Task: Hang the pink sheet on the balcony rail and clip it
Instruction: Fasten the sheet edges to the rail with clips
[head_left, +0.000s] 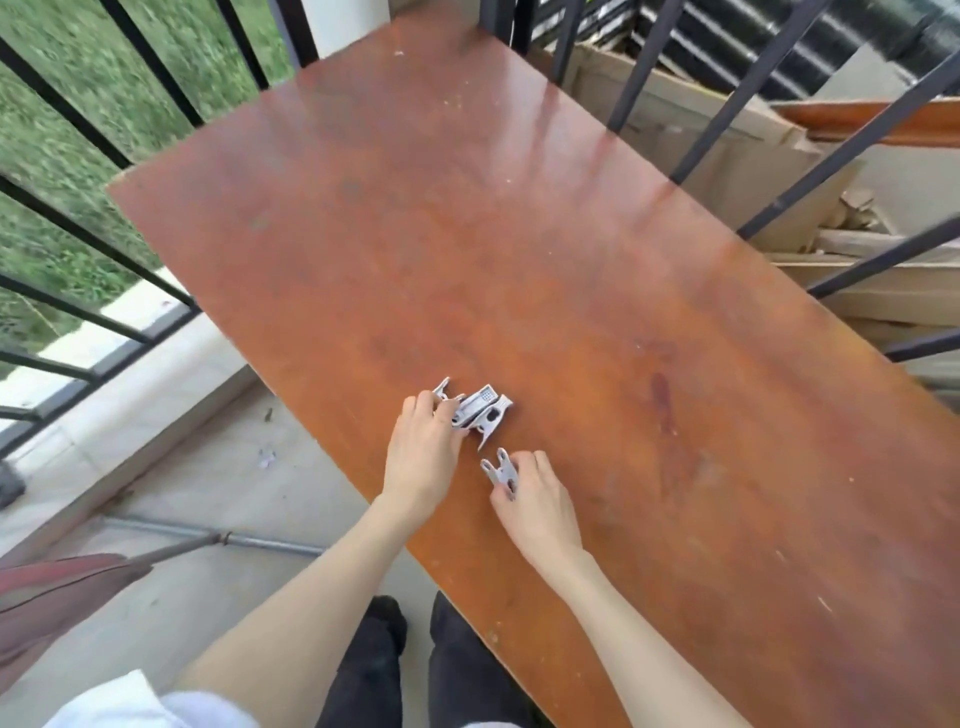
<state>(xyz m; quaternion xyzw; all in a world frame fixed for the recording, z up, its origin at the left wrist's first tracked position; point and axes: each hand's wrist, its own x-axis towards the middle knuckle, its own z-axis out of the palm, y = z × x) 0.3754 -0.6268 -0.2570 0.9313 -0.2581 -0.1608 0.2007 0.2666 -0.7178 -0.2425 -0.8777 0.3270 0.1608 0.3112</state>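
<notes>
Two bare hands over reddish-brown table, left hand fingers curled onto cluster of white clips, right hand pinching single white clip, black balcony rail left, pinkish cloth at lower left edge.

Reddish-brown table, silver-white clips, black railing.
</notes>
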